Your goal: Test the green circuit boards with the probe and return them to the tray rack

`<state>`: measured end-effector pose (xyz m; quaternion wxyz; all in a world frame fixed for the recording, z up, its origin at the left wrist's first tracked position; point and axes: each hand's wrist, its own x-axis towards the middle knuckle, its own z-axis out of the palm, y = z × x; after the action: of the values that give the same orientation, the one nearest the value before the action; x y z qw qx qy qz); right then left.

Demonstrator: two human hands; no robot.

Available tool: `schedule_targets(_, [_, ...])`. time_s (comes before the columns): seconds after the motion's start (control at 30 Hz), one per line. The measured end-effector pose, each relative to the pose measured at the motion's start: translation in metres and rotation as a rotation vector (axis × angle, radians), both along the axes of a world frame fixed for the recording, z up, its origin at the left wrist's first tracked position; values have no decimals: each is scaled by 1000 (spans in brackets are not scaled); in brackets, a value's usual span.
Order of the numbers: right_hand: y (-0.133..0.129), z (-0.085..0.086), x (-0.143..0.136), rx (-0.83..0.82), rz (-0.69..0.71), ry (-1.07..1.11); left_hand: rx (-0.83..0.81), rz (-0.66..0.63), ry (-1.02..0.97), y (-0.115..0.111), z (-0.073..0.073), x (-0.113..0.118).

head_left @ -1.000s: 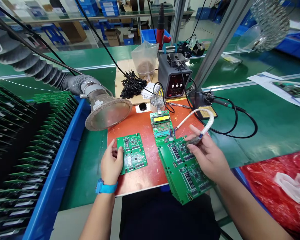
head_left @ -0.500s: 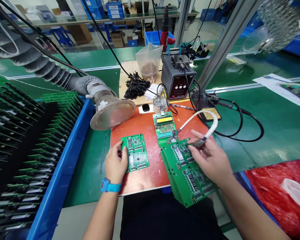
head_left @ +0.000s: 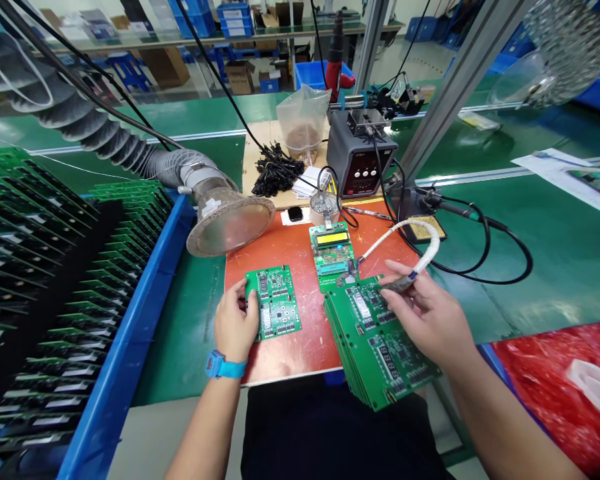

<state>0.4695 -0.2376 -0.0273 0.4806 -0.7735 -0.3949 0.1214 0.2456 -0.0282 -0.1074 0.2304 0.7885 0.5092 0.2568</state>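
Note:
My left hand (head_left: 237, 320) grips the left edge of a green circuit board (head_left: 283, 303) that lies on the orange-red mat (head_left: 300, 357). In my right hand (head_left: 423, 310) is a dark probe (head_left: 399, 285), its tip at the top board of a stack of green boards (head_left: 375, 347). That stack overhangs the mat's front edge. A white-wrapped cable (head_left: 433, 240) runs from the probe to a small programmer board (head_left: 331, 260) with a lit yellow display, behind the stack. A small blue light shows on the programmer.
A blue bin (head_left: 130, 320) of upright boards stands at the left. An extraction hood (head_left: 230, 223) hangs over the mat's back left. Behind are a soldering station (head_left: 363, 160) and black parts (head_left: 275, 173). Red plastic (head_left: 555, 387) lies at the lower right.
The blue light on the programmer board now shows. The whole view has shifted slightly; both hands keep their holds on the board and the probe.

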Motion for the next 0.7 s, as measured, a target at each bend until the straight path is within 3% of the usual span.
schedule_targets(0.5, [-1, 6, 3, 4, 39, 45, 254, 34, -51, 0, 1, 0])
schedule_targets(0.6, [0, 10, 3, -3, 37, 48, 337, 82, -181, -7, 12, 7])
schedule_targets(0.7, [0, 11, 3, -11, 29, 44, 336, 117, -573, -25, 40, 10])
